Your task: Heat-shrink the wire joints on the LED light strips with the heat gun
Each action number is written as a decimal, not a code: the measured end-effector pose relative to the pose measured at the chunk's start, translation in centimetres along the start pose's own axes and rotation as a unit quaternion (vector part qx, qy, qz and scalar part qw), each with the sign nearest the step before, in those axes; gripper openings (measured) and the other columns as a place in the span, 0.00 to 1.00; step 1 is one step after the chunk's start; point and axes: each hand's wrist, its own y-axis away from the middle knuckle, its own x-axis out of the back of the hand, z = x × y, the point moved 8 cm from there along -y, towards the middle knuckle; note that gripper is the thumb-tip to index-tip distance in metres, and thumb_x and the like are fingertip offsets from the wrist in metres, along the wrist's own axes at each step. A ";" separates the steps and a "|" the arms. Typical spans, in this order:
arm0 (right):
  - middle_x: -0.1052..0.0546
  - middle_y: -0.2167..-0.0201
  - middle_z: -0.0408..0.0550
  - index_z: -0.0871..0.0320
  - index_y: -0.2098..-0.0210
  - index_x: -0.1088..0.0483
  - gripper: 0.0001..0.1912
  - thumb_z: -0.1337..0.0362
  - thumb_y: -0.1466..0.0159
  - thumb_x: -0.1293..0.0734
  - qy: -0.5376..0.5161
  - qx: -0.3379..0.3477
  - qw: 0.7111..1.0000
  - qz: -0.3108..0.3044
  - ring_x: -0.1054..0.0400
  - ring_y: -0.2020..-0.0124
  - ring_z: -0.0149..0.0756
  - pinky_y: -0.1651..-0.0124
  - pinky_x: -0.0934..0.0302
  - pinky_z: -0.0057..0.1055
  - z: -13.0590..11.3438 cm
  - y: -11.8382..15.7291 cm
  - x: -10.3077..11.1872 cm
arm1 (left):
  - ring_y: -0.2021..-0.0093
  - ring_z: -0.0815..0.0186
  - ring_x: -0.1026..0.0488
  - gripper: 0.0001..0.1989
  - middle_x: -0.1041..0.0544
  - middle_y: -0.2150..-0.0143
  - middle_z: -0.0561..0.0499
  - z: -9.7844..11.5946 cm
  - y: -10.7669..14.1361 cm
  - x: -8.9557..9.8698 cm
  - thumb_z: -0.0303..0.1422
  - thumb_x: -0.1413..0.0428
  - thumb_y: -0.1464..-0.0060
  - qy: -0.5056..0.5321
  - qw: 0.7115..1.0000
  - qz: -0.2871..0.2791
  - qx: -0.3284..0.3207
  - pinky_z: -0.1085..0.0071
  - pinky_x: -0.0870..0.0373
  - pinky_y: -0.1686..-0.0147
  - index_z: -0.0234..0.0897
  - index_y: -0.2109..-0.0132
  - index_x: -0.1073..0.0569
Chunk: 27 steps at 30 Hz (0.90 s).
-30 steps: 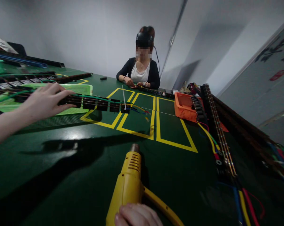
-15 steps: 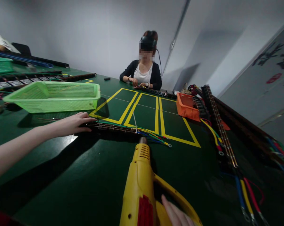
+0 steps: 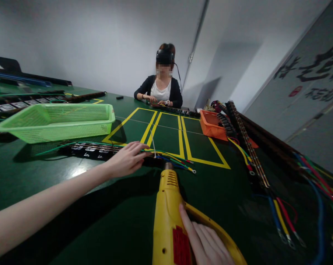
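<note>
The bare left forearm (image 3: pixel 58 198) is stretched in from the lower left, and the bare left hand (image 3: pixel 129 159) is held palm down, its fingers slightly bent and pointed rightward. At the lower right, the bare right hand (image 3: pixel 207 239) is angled forward, its fingers laid close together.

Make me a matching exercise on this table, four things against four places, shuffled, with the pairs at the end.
1. Yellow heat gun
2. Light green basket
3. Orange basket
4. Left hand

A. Right of the yellow taped outlines
B. At the dark wired strip
C. Touched by the right hand
D. Left of the yellow taped outlines

Pairs: 1-C, 2-D, 3-A, 4-B
</note>
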 end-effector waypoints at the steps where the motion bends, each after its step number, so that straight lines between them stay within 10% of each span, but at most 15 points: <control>1: 0.22 0.57 0.53 0.63 0.34 0.78 0.47 0.66 0.41 0.41 0.002 0.000 1.000 -0.012 0.25 0.60 0.43 0.60 0.29 0.36 -0.2 -0.6 0.0 | 0.45 0.58 0.39 0.18 0.35 0.45 0.45 1.0 -0.8 -0.9 0.29 0.54 0.42 0.002 1.000 -0.005 -0.019 0.57 0.42 0.42 0.40 0.45 0.34; 7: 0.22 0.57 0.52 0.64 0.34 0.78 0.50 0.72 0.46 0.41 -0.002 -0.019 0.999 -0.035 0.25 0.61 0.40 0.61 0.29 0.32 -1.1 -1.6 -0.5 | 0.46 0.57 0.38 0.22 0.36 0.46 0.43 1.4 -2.4 -4.7 0.29 0.53 0.43 0.033 0.999 0.000 0.014 0.60 0.38 0.46 0.39 0.41 0.39; 21: 0.23 0.58 0.50 0.58 0.33 0.57 0.50 0.71 0.52 0.32 -0.074 -0.063 0.995 -0.026 0.27 0.62 0.42 0.58 0.30 0.36 -2.7 -2.7 2.1 | 0.50 0.58 0.37 0.09 0.34 0.52 0.44 0.6 -2.9 -4.8 0.28 0.54 0.42 0.089 0.993 0.041 0.061 0.61 0.37 0.53 0.37 0.54 0.35; 27: 0.28 0.49 0.56 0.58 0.33 0.61 0.62 0.42 0.57 0.28 -0.156 -0.134 0.976 -0.071 0.31 0.52 0.49 0.50 0.35 0.44 -1.0 -0.8 2.2 | 0.50 0.58 0.37 0.09 0.35 0.51 0.45 0.7 -2.6 -4.5 0.29 0.53 0.41 0.087 0.994 0.048 0.053 0.61 0.37 0.52 0.37 0.53 0.35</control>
